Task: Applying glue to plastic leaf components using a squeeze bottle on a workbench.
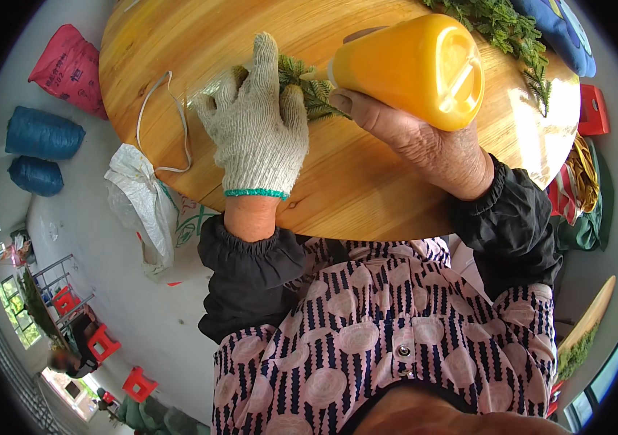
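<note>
My left hand (257, 138) wears a white knitted glove with a green cuff edge. Its fingers are spread over the wooden table, the index finger stretched out. A green artificial pine sprig (316, 94) shows between and beside the index finger and thumb; part of it is hidden under the glove. In my bare right hand (418, 148) is a yellow squeeze bottle (403, 69), tipped so that its narrow nozzle points left at the sprig. Whether the nozzle touches the sprig I cannot tell. Most of the fingers behind the bottle are hidden.
The round wooden table (367, 188) carries more green sprigs (505, 29) at the far right and a white cord (186, 138) at the left. A white plastic sack (142, 196) hangs by the left edge. Red stools (593, 110) and blue bundles (44, 133) stand around.
</note>
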Demonstrator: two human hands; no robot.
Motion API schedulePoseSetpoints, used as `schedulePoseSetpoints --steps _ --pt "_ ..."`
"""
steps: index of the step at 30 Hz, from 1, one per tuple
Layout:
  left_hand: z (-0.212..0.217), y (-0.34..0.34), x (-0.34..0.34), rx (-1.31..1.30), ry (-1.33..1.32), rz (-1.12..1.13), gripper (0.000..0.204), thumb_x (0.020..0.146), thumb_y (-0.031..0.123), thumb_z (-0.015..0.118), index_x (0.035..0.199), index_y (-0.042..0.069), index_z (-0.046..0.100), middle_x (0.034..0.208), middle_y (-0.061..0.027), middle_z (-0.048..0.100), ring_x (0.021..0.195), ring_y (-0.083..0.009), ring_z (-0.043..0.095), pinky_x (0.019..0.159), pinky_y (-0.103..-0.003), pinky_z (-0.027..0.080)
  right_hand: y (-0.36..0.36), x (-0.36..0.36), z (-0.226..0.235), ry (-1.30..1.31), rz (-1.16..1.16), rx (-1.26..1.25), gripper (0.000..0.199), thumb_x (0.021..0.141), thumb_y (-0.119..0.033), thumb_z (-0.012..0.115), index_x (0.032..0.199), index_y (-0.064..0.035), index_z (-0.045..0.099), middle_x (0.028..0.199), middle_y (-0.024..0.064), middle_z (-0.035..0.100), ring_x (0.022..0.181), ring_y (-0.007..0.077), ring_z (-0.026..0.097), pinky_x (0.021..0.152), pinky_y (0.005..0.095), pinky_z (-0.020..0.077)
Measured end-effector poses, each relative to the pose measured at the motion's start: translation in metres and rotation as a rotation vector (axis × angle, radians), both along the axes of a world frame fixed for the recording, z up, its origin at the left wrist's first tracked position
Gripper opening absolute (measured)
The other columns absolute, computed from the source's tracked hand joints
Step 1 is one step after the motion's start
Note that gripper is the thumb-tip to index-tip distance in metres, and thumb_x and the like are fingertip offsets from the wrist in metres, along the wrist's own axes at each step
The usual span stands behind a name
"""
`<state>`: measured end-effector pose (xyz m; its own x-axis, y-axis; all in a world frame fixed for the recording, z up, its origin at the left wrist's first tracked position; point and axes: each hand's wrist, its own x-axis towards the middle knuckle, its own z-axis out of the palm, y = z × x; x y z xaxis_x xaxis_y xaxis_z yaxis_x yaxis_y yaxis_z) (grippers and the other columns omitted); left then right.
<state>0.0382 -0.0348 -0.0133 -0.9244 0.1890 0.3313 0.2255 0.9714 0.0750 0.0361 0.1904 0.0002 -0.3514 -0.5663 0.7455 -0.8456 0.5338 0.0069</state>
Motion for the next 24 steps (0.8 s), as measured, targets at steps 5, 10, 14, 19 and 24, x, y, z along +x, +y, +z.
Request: schedulePoseSetpoints --steps 5,10,14,19,24 --pt "-0.001 0.001 0.0 -0.009 0.07 -0.026 0.064 0.095 0.026 0.063 0.154 0.008 0.045 0.102 -0.0129 0.071 0.109 -0.0318 0.056 0.098 -0.056 0.036 0.009 -0.001 0.013 -0.106 -0.058 0.166 0.032 0.079 -0.014 0.081 0.111 -0.0187 0.08 0.115 0.0096 0.073 0.108 0.0294 0.069 0.096 0.0395 0.0552" --pt "-0.003 0.001 0.0 -0.045 0.12 -0.036 0.062 0.095 0.026 0.064 0.152 0.007 0.047 0.097 -0.012 0.069 0.105 -0.0305 0.057 0.095 -0.052 0.036 -0.003 0.001 0.01 0.086 0.086 -0.043 0.029 0.083 -0.015 0.081 0.111 -0.0119 0.077 0.112 0.0094 0.073 0.101 0.0264 0.07 0.089 0.0367 0.0566" --pt "-0.003 -0.001 -0.001 -0.004 0.162 -0.082 0.061 0.094 0.024 0.064 0.15 0.004 0.049 0.096 -0.0121 0.069 0.101 -0.0303 0.057 0.092 -0.049 0.037 0.002 0.005 0.01 -0.345 0.164 -0.267 0.033 0.085 -0.013 0.08 0.117 -0.0102 0.072 0.115 0.0094 0.071 0.103 0.0252 0.069 0.089 0.036 0.0559" --pt "-0.004 -0.003 -0.002 0.011 0.186 -0.108 0.063 0.093 0.023 0.066 0.15 0.004 0.048 0.096 -0.0126 0.069 0.101 -0.0307 0.058 0.092 -0.048 0.037 0.009 0.006 0.016 -0.637 0.29 -0.449 0.038 0.087 -0.01 0.079 0.124 -0.008 0.067 0.119 0.0093 0.068 0.106 0.0237 0.067 0.09 0.0352 0.055" --pt "-0.005 -0.004 -0.003 0.021 0.171 -0.119 0.063 0.093 0.023 0.066 0.15 0.005 0.049 0.098 -0.0123 0.069 0.102 -0.0317 0.057 0.093 -0.049 0.038 0.017 0.007 0.016 -0.789 0.398 -0.523 0.044 0.09 -0.007 0.078 0.131 -0.0058 0.061 0.124 0.0092 0.065 0.109 0.0221 0.065 0.09 0.0344 0.0541"
